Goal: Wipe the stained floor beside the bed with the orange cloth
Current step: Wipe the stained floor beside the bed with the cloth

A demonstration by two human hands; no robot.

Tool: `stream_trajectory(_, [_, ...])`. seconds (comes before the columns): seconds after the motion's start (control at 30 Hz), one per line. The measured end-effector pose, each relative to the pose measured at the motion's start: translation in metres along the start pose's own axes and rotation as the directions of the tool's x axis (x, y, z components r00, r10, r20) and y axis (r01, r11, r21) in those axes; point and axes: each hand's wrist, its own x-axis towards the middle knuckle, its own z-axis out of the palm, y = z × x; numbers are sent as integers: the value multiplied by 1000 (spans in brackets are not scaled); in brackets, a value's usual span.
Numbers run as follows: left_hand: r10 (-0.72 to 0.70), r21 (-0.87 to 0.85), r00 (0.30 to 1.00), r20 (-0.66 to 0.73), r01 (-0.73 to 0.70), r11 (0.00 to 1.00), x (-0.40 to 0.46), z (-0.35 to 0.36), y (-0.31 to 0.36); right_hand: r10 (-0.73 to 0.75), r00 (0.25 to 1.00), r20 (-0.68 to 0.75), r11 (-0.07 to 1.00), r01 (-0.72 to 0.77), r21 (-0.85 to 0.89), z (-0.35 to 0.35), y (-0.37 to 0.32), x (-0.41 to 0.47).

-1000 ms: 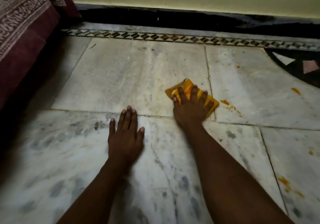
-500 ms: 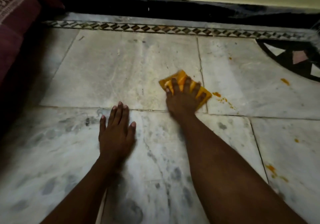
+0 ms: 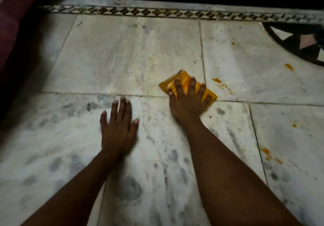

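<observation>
Two hands down on the marble floor [image 3: 122, 50]. At far left the bed [image 3: 12, 24] edge hems that side in shadow. My left hand [image 3: 118, 129] lies flat, fingers straight, bracing and holding nothing. To its right, my right hand [image 3: 188, 101] presses spread fingers on the folded orange cloth [image 3: 182, 78], which sits at the tile joint. I judge wiping is mid-way: orange stains [image 3: 220, 84] lie just right of the cloth, more near the right edge. Next stroke calls for a rightward push across the joint. Open floor that way; patterned border [image 3: 157, 12] and wall bound the far side.
</observation>
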Motion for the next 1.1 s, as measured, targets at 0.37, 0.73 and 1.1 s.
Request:
stream_trajectory(0.37, [-198,8,978,66,198,980,-33,-1,34,-348,927,-137,936,336,-104,2,106,-49])
stream_trajectory(0.73, [-168,27,984,56,167,986,-33,-2,36,-508,861,-13,853,501,-146,6,72,-98])
stream_trajectory(1.1, [-144,40,989,34,143,989,-34,-1,34,-78,996,-31,997,77,-30,-7,113,-111])
